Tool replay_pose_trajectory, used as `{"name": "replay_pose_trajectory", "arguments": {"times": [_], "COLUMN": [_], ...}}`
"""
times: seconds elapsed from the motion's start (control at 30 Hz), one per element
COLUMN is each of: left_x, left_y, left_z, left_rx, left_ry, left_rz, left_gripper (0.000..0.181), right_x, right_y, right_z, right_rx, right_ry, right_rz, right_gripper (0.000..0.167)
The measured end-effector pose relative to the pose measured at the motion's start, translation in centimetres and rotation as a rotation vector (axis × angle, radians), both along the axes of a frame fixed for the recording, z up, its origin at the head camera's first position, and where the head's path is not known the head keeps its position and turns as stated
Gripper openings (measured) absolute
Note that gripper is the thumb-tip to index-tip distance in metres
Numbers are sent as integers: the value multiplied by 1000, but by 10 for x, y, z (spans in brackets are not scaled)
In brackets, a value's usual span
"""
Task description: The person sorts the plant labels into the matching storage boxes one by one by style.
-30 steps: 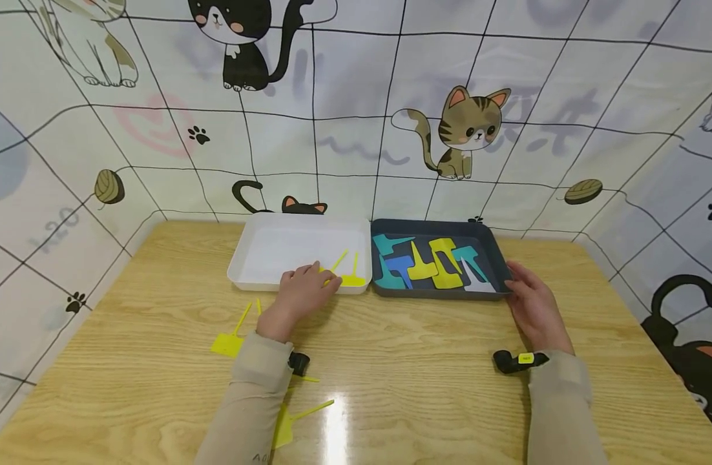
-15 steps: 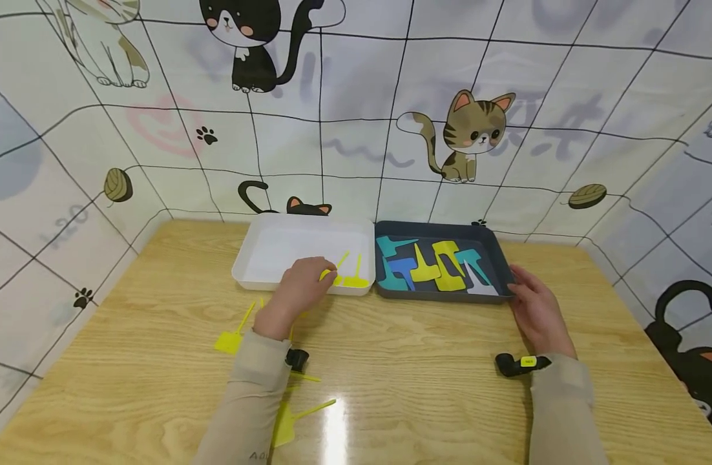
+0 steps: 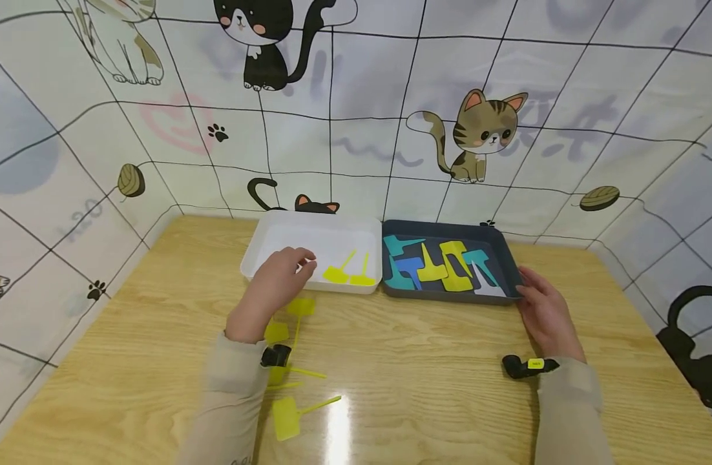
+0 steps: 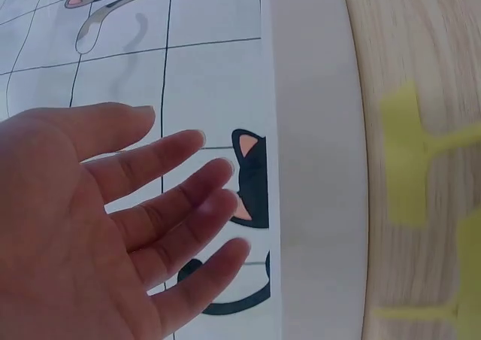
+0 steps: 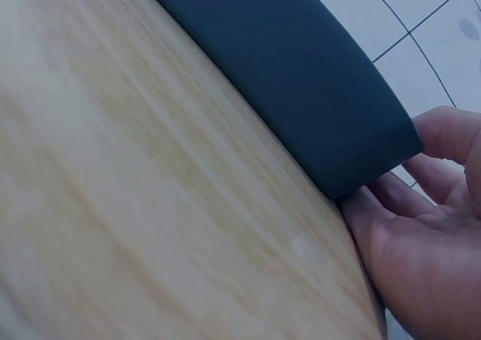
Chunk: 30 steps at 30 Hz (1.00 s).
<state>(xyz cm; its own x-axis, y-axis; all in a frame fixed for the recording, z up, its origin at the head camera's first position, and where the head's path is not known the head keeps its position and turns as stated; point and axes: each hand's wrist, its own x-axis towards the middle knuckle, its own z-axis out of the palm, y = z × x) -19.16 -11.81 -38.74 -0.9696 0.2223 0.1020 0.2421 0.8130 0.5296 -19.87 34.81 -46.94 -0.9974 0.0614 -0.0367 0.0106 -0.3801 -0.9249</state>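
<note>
My left hand (image 3: 280, 278), empty and with its fingers loosely bent and spread, hovers over the front left of the white tray (image 3: 263, 248). The left wrist view shows the bare palm and fingers (image 4: 169, 208) beside the tray's outer wall. Inside that tray lie two yellow T-shaped plant labels (image 3: 336, 275), at the front right. My right hand (image 3: 544, 310) holds the front right corner of the dark grey tray (image 3: 449, 296), its thumb at the corner and its fingers partly hidden behind the side wall. Teal, blue, yellow and white plant labels (image 3: 431, 268) lie spread in this tray.
Several more yellow plant labels (image 3: 286, 416) lie on the wooden table (image 3: 420, 374), near and partly under my left forearm. Both trays stand side by side near the back wall cloth (image 3: 362, 142), which has printed cats.
My left hand has let go of a yellow plant label in the white tray and moved left, away from it. My right hand stays at the dark grey tray's corner.
</note>
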Motion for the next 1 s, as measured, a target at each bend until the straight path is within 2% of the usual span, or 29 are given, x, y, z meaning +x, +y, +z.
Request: {"name": "replay_pose_trajectory", "arguments": {"times": [0.1, 0.27, 0.5, 0.6, 0.83, 1.0], "left_x": [3, 12, 27, 30, 36, 35], "left_y": [-10, -30, -65, -72, -76, -76], "left_z": [0, -2, -4, -4, -9, -13], "left_rx": [-25, -93, -131, -154, -245, -278], "left_ry": [-11, -70, -268, -319, -328, -339], "left_rz": [13, 5, 46, 57, 96, 142], "left_gripper": [25, 25, 38, 38, 18, 17], "right_x": [-1, -1, -2, -2, -2, -3], "right_y": [0, -1, 1, 2, 2, 3], "right_z": [0, 1, 5, 5, 2, 0], "right_rx": [0, 42, 38, 37, 13, -4], "right_ry": [-11, -39, -46, -47, -46, -39], "right_rz": [-3, -17, -16, -15, -14, -11], "right_gripper": [58, 57, 58, 58, 58, 59]}}
